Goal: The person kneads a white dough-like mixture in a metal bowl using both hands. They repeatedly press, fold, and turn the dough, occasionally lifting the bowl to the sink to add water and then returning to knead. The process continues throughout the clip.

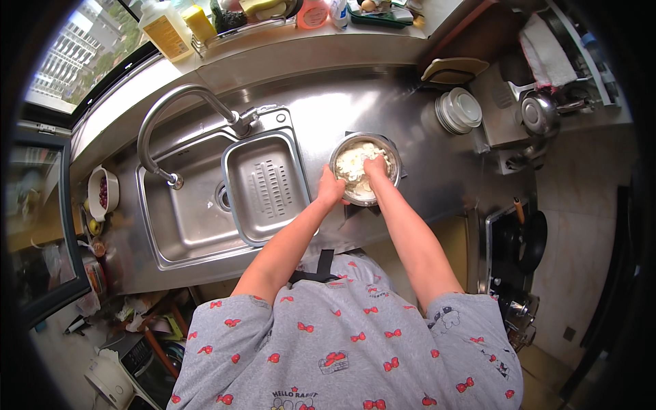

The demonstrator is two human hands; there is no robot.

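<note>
A round stainless steel bowl (393, 154) stands on the metal counter, to the right of the sink. Inside it lies a pale, lumpy mixture that looks like flour dough (354, 160). My left hand (332, 185) grips the bowl's left rim, thumb at the edge and fingers on the outer wall. My right hand (375, 166) reaches over the near rim into the bowl, its curled fingers down in the mixture. The fingertips are buried, so what they hold is hard to see. Under the bowl, corners of a dark flat mat (404, 170) stick out.
Left of the bowl is a steel sink (189, 225) with a drain tray (271, 187) and an arched faucet (179, 92). Stacked white dishes (464, 110) stand at the right, near a kettle (538, 113). Bottles (166, 31) line the window ledge. A black pan (533, 241) sits lower right.
</note>
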